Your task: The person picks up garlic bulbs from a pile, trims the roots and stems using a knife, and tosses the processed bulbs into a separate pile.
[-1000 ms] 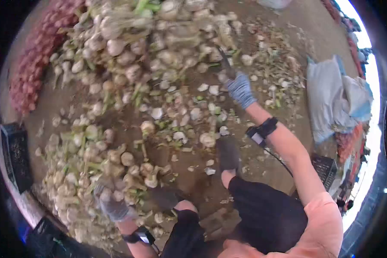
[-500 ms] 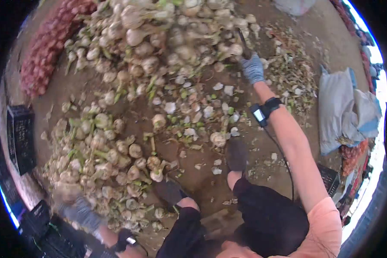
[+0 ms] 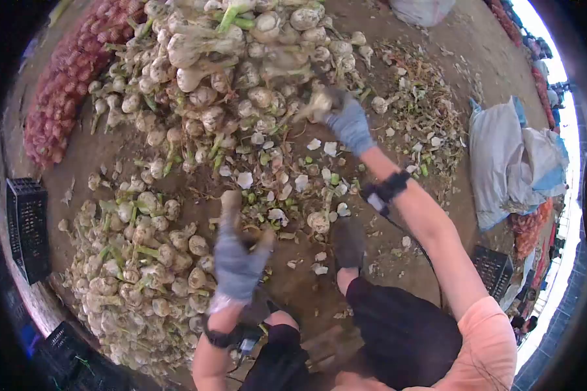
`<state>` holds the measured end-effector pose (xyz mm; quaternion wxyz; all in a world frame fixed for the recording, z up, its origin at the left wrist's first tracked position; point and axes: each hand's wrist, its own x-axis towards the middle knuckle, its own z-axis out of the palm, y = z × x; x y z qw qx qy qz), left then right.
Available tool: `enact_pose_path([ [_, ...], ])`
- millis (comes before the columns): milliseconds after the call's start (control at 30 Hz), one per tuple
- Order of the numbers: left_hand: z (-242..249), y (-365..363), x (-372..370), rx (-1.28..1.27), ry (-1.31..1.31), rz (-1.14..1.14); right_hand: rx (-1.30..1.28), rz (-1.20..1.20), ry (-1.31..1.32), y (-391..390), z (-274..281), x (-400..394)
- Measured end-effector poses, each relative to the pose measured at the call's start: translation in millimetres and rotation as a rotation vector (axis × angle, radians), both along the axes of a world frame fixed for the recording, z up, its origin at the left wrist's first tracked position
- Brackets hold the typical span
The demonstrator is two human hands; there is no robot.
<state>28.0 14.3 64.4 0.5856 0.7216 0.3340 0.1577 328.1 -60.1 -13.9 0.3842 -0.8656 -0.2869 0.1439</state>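
A large pile of garlic bulbs (image 3: pixel 202 98) with stems lies at the top centre, and a lower heap of bulbs (image 3: pixel 143 260) is at the left. My left hand (image 3: pixel 240 260), in a grey glove with pale fingertips, is raised beside the lower heap, its fingers spread and nothing between them. At the near right edge of the large pile is my right hand (image 3: pixel 349 124), also gloved, its fingers closed. A blurred garlic bulb (image 3: pixel 318 105) and a dark tool are at its fingertips; the tool's handle is mostly hidden in the hand.
Red net sacks (image 3: pixel 62 91) lie at the upper left. Black crates stand at the left (image 3: pixel 27 225) and right (image 3: pixel 492 270). White sacks (image 3: pixel 502 163) lie at the right. Trimmings (image 3: pixel 430 104) and loose white pieces are scattered on the ground between my feet and the pile.
My left hand has moved from the lower left up and right, away from the crates. My right hand has shifted left along the pile, and a bulb now shows at its fingertips.
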Motion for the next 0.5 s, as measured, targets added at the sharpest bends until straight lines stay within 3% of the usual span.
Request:
enact_pose_path([
  [33,-7,-6,13,-0.078,-0.042,-0.035,0.2,0.126,0.094,0,-5,-22],
  [67,-15,-8,21,0.072,0.154,-0.112,-0.015,0.197,0.101,-3,23,-51],
  [100,-25,-12,29,0.098,0.129,-0.114,0.261,0.211,0.274,-8,12,-82],
  [167,-49,-17,38,0.119,0.115,-0.113,0.173,0.338,0.19,-14,35,-121],
  [267,-78,-19,37,-0.403,-0.285,0.21,0.134,0.414,0.455,-26,38,-152],
  [300,-84,-19,28,-0.403,-0.266,0.227,0.119,0.456,0.466,-33,32,-153],
  [367,-90,-13,11,-0.138,0.069,0.099,0.108,0.497,0.495,-36,37,-153],
  [400,-112,-14,3,-0.31,0.106,0.132,-0.142,0.554,0.289,-35,50,-149],
  [433,-108,-13,-1,-0.312,0.119,0.135,-0.388,0.604,0.073,-33,57,-146],
  [500,-101,-10,-6,-0.304,0.355,-0.035,-0.46,0.686,-0.059,-35,43,-148],
])
